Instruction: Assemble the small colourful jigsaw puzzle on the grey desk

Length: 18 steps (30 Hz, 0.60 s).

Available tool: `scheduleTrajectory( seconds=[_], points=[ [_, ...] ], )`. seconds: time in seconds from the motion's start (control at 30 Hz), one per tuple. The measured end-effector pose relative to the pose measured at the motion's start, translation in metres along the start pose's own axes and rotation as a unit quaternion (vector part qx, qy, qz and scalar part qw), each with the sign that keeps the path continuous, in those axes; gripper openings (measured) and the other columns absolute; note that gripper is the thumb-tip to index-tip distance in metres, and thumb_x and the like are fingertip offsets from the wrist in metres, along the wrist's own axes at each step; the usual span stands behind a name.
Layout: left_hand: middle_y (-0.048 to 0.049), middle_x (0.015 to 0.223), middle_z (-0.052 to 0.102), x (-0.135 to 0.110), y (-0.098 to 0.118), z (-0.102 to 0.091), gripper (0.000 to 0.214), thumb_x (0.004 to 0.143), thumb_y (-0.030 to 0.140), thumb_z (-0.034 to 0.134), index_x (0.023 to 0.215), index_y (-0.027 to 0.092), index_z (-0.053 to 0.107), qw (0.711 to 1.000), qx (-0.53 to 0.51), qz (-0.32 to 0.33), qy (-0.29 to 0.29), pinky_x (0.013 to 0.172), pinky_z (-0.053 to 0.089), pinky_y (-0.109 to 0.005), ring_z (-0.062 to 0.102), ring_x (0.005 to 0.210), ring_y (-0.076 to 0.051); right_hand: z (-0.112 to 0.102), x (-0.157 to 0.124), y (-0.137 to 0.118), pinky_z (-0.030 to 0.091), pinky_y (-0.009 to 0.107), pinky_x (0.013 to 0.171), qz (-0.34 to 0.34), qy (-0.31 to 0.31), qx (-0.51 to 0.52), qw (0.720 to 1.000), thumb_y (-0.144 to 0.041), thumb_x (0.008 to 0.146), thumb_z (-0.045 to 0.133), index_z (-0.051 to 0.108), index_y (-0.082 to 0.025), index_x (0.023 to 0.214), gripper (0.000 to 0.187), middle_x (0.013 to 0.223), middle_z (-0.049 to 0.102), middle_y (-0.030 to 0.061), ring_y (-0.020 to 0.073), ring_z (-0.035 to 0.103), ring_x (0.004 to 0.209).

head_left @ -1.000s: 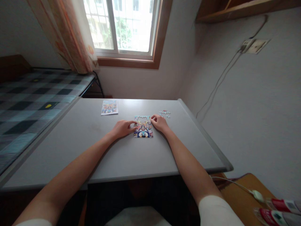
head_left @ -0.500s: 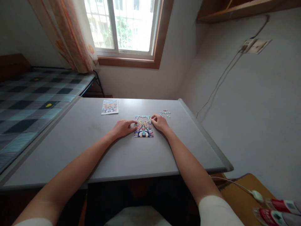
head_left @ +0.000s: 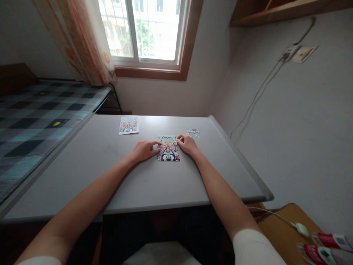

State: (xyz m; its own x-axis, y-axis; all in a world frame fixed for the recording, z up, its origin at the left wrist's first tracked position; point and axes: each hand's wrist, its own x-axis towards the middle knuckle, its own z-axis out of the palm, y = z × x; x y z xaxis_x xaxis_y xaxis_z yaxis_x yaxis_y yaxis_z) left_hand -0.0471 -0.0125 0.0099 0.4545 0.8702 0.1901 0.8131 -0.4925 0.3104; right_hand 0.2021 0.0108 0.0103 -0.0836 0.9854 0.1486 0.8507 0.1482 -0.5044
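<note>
A partly assembled jigsaw puzzle (head_left: 168,151) lies flat on the grey table, with a gap in its upper part below the top edge row. My left hand (head_left: 145,150) rests at its left edge, thumb and forefinger apart and touching the border. At the upper right edge is my right hand (head_left: 186,143), its fingers curled and pressed together. Whether a piece sits between those fingertips is too small to make out. Loose puzzle pieces (head_left: 193,131) lie in a small heap just beyond my right hand. A reference picture sheet (head_left: 128,126) lies at the back left.
The grey table (head_left: 132,191) has a raised rim on its right side. A bed (head_left: 55,106) stands to the left, and a window (head_left: 157,33) is behind. On a brown stool (head_left: 289,221) at the lower right are bottles (head_left: 321,254) and a white cable plug (head_left: 302,230).
</note>
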Motion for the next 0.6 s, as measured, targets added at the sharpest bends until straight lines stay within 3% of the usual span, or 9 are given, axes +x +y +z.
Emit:
scheduleTrajectory(
  seconds=[0.43,0.6],
  points=[
    [0.0014,0.062,0.062,0.000,0.002,0.000,0.046,0.087,0.058,0.049,0.112,0.027,0.071,1.000,0.002,-0.007,-0.003,0.056,0.032,-0.024,0.055,0.056,-0.014,0.001,-0.001,0.001,0.043,0.027,0.078,-0.003,0.004,0.000,1.000,-0.027,0.083,0.055,0.069,-0.021,0.090,0.017,0.079,0.069,0.0024,0.0161,0.061,0.074],
    [0.0014,0.063,0.062,-0.001,0.000,0.000,0.046,0.088,0.058,0.048,0.113,0.027,0.070,1.000,0.000,-0.002,-0.002,0.056,0.032,-0.024,0.055,0.057,-0.014,-0.005,0.013,0.009,0.046,0.026,0.075,0.000,0.034,0.060,0.998,-0.026,0.082,0.055,0.069,-0.018,0.093,0.019,0.083,0.070,0.0044,0.0152,0.062,0.074]
  ],
)
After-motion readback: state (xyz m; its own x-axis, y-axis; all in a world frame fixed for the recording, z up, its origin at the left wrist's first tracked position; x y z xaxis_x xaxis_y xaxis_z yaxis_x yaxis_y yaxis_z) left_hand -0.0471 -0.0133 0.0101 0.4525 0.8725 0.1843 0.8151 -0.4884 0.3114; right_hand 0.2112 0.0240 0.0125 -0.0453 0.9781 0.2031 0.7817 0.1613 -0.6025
